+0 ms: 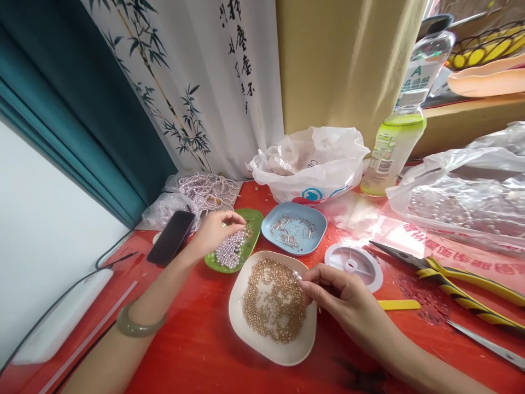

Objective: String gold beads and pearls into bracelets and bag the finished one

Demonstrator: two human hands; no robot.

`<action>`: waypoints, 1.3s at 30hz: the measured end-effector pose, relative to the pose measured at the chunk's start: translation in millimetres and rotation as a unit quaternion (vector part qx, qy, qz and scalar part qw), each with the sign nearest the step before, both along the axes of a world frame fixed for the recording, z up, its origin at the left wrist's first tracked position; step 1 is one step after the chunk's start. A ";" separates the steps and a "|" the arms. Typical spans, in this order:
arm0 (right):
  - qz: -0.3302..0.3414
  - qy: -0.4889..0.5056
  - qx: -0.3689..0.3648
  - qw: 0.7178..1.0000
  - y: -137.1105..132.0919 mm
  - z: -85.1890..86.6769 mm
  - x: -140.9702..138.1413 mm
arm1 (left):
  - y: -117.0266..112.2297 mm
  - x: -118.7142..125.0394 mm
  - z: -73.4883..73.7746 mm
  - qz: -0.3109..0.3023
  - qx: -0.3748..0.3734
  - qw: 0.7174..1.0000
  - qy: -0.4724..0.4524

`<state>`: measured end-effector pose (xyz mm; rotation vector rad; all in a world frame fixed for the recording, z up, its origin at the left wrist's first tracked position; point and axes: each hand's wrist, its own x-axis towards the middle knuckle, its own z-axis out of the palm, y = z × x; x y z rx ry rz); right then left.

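Note:
My left hand (219, 231) reaches over the far part of a green dish (256, 225), fingers pinched together. Whatever those fingertips hold, if anything, is too small to make out. Lilac pearl beads (230, 251) lie in that dish, with some gold bits near my fingertips. At the right rim of a cream dish (241, 328), my right hand (334, 287) pinches small shiny pale beads (297, 276) between thumb and forefinger. Gold beads (258, 323) cover much of the cream dish's bottom. Behind it, a blue dish (266, 232) holds scattered small metal pins.
Right of the dishes lie a thread spool (371, 268), a yellow stick (398, 305), pliers (441, 273) and a pointed metal tool (488, 342). A phone (171, 238) and bead strands (205, 186) are at left. A plastic bag (311, 164) and a bottle (394, 148) stand behind.

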<state>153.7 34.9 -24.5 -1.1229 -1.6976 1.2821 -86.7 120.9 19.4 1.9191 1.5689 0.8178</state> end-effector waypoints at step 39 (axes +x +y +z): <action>-0.009 0.017 -0.013 1.000 -0.4 6.9 -1.4 | -47.6 60.4 -13.0 -0.102 -0.216 0.926 -0.293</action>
